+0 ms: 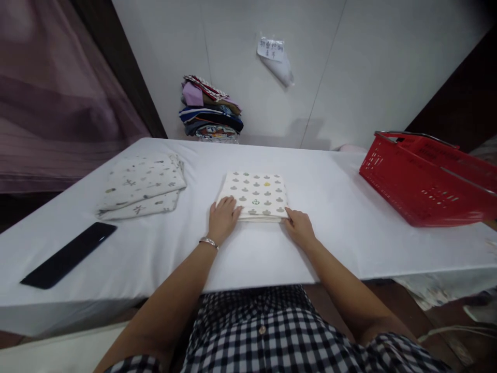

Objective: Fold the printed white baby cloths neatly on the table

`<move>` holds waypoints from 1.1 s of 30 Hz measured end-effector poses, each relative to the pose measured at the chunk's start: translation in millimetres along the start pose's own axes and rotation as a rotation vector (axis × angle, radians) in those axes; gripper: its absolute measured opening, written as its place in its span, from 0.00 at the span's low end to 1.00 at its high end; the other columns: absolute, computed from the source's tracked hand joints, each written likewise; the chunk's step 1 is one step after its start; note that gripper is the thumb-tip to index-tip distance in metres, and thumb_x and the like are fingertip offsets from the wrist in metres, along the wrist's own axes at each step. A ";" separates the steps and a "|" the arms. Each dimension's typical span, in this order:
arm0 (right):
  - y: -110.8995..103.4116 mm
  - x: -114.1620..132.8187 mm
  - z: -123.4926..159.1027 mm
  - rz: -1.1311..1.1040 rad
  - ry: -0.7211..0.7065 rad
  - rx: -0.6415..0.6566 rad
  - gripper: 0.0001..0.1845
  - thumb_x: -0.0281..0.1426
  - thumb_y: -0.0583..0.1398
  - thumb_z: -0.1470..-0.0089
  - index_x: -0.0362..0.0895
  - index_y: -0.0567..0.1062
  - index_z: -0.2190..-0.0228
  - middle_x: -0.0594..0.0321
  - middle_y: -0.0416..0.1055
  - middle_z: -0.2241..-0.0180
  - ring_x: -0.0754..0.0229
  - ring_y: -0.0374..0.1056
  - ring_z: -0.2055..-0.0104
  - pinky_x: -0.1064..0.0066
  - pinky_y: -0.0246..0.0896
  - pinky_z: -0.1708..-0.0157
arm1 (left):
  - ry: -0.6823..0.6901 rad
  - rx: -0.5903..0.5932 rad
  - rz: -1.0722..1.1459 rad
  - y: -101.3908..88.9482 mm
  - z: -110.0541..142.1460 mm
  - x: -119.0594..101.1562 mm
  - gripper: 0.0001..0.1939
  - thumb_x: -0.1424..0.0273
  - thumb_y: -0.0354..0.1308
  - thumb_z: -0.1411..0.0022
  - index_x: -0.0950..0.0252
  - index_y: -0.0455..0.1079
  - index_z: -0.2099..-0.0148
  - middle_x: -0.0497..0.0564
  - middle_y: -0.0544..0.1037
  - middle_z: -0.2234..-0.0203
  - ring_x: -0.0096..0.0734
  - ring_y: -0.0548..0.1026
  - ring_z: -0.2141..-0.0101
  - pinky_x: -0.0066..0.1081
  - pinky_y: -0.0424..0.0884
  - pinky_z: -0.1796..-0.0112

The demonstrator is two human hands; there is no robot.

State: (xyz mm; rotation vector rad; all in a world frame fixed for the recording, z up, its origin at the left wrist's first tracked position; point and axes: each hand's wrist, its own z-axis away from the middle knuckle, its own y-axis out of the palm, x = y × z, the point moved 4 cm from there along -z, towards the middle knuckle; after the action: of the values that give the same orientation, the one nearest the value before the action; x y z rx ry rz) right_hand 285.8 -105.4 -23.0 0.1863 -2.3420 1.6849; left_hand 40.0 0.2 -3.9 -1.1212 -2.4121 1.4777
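Note:
A folded cream cloth with small grey tree prints (pixel 257 194) lies at the middle of the white table (pixel 334 217). My left hand (pixel 222 217) rests flat on its near left corner, fingers stretched out. A metal bracelet sits on that wrist. My right hand (pixel 298 226) touches the cloth's near right corner, with its fingers curled at the edge. Neither hand lifts the cloth.
A second folded patterned cloth (pixel 142 185) lies at the left. A black phone (pixel 70 255) lies near the left front edge. A red plastic basket (pixel 425 176) stands at the right. A pile of folded clothes (pixel 210 110) sits by the back wall.

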 end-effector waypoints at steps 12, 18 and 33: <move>-13.8 43.8 -19.5 -0.055 -0.290 -0.079 0.20 0.34 0.53 0.41 0.46 0.69 0.48 0.53 0.65 0.45 0.49 0.54 0.39 0.53 0.46 0.43 | 0.018 -0.149 0.135 -18.1 6.6 8.9 0.12 0.60 0.54 0.38 0.58 0.74 0.58 0.51 0.77 0.54 0.38 0.70 0.49 0.45 0.60 0.46; -0.2 50.2 -33.1 -0.111 -0.346 -0.016 0.13 0.33 0.54 0.40 0.46 0.76 0.58 0.57 0.72 0.52 0.54 0.63 0.47 0.59 0.51 0.46 | 0.030 -0.055 0.161 -13.5 8.8 7.3 0.11 0.61 0.54 0.38 0.57 0.74 0.58 0.50 0.78 0.56 0.36 0.71 0.52 0.44 0.59 0.46; 4.9 49.0 -24.8 -0.174 -0.378 -0.132 0.15 0.35 0.52 0.38 0.46 0.75 0.57 0.56 0.73 0.54 0.55 0.63 0.50 0.60 0.51 0.48 | 0.003 0.068 0.153 -10.2 9.4 7.6 0.14 0.59 0.56 0.39 0.57 0.73 0.54 0.49 0.77 0.54 0.37 0.70 0.51 0.46 0.52 0.43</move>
State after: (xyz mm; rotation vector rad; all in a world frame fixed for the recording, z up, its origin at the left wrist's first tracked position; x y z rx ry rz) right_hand 240.6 -78.3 -6.6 0.7178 -2.5981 1.5121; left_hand 24.9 -4.5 -2.7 -1.3172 -2.3009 1.5862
